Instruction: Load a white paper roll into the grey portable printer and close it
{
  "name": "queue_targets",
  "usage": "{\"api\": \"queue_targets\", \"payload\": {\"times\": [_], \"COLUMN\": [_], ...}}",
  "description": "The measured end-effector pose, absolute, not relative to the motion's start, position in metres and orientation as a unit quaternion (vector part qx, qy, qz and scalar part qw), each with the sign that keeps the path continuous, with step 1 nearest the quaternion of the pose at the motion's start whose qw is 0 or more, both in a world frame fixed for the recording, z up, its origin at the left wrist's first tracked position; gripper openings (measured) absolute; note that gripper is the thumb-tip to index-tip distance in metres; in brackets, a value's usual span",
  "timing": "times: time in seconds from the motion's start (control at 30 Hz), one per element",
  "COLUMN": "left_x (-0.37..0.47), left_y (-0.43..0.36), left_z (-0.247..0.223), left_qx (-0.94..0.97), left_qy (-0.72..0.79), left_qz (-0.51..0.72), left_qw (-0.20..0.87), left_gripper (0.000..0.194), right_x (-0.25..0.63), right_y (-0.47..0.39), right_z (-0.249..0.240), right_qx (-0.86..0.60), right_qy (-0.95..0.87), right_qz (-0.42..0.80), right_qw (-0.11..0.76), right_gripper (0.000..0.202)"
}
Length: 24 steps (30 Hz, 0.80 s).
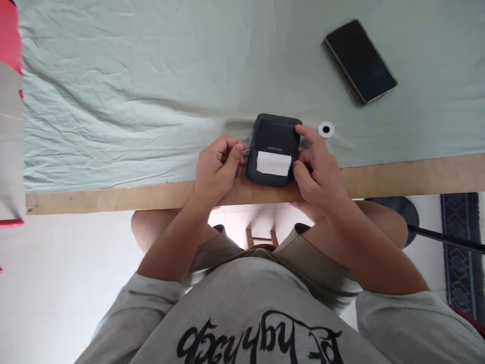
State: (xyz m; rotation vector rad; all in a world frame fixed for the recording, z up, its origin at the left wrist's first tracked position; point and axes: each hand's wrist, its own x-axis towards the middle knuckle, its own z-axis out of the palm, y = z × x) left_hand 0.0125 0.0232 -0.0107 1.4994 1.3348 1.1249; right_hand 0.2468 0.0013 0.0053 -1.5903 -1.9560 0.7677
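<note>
A dark portable thermal printer (pixel 278 132) lies at the table's front edge, with a short strip of white paper (pixel 273 164) out of its slot. My right hand (pixel 316 164) holds the printer's right side; the index finger rests at the far corner and the thumb against the lower edge. Just left of the printer is my left hand (pixel 222 162), its thumb and curled fingers pressed together. Whatever those fingertips hold, if anything, is too small to tell. A small white paper roll (pixel 326 129) with a dark core sits beyond my right hand.
A dark smartphone (pixel 360 61) in a case lies at the far right on the pale green cloth (pixel 151 76). Bare wood (pixel 113 196) shows along the front edge. A red and white object (pixel 10 101) stands at the left.
</note>
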Motion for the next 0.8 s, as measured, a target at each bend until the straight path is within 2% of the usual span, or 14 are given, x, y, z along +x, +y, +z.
{"api": "queue_targets", "payload": {"times": [0.13,0.33,0.4,0.5,0.53,0.8], "left_x": [0.011,0.013,0.014,0.013,0.012,0.004], "left_y": [0.020,0.015,0.011,0.007,0.007,0.017], "left_z": [-0.003,-0.005,-0.006,-0.006,-0.005,-0.005], "left_qx": [0.631,0.731,0.777,0.805,0.805,0.807], "left_qy": [0.548,0.513,0.492,0.500,0.503,0.475], "left_qz": [0.402,0.366,0.306,0.214,0.201,0.213], "left_qw": [0.374,0.262,0.247,0.239,0.242,0.277], "left_gripper": [0.067,0.054,0.068,0.101,0.105,0.113], "right_x": [0.247,0.248,0.249,0.249,0.249,0.249], "right_y": [0.001,0.000,0.001,0.002,0.003,0.005], "right_z": [0.005,0.003,0.001,0.000,0.000,0.000], "right_qx": [-0.584,-0.589,-0.592,-0.589,-0.587,-0.586], "right_qy": [-0.721,-0.726,-0.730,-0.738,-0.739,-0.726], "right_qz": [0.275,0.261,0.251,0.244,0.246,0.272], "right_qw": [0.251,0.239,0.233,0.222,0.220,0.234], "right_gripper": [0.058,0.062,0.063,0.063,0.064,0.071]}}
